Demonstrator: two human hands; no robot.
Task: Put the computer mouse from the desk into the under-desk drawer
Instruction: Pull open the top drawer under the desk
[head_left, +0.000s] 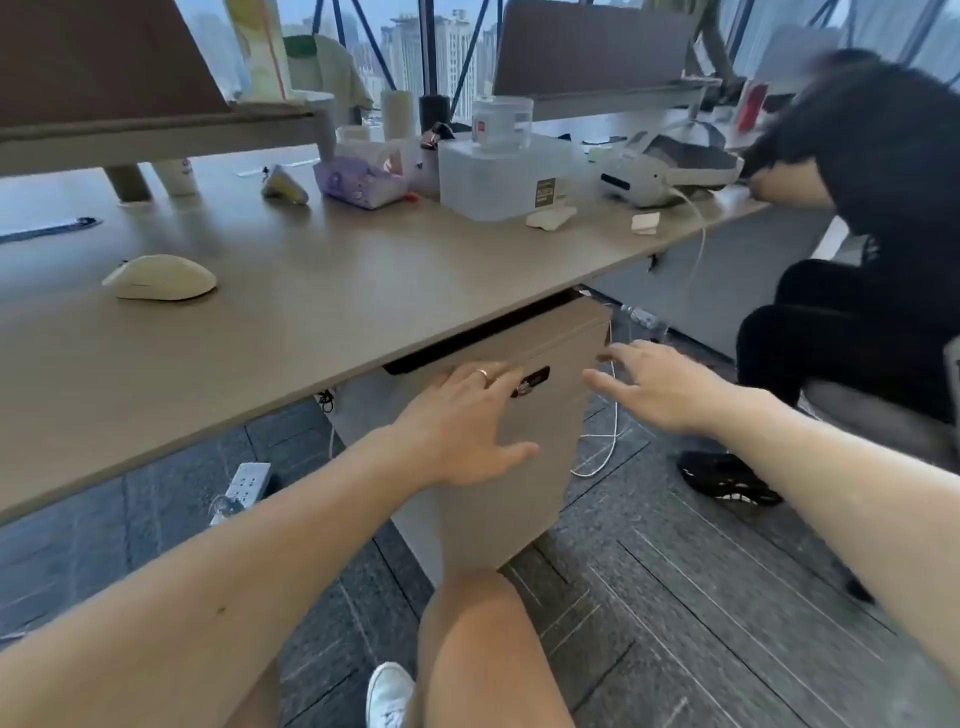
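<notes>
Under the desk (311, 312), both spread, empty hands, left (462, 426) and right (660, 389), reached the shut drawer (519, 358); opening it likely came next, the mouse (161, 278) untouched.

soft daylight enters through the windows (415, 47) behind the desk (311, 291); shadows are faint, edges bend, the seated person (862, 171) blurs.

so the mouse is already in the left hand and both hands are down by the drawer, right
Not quite. The head view shows the mouse lying on the desk, untouched. Both the left hand and right hand are empty, down by the drawer.
</notes>
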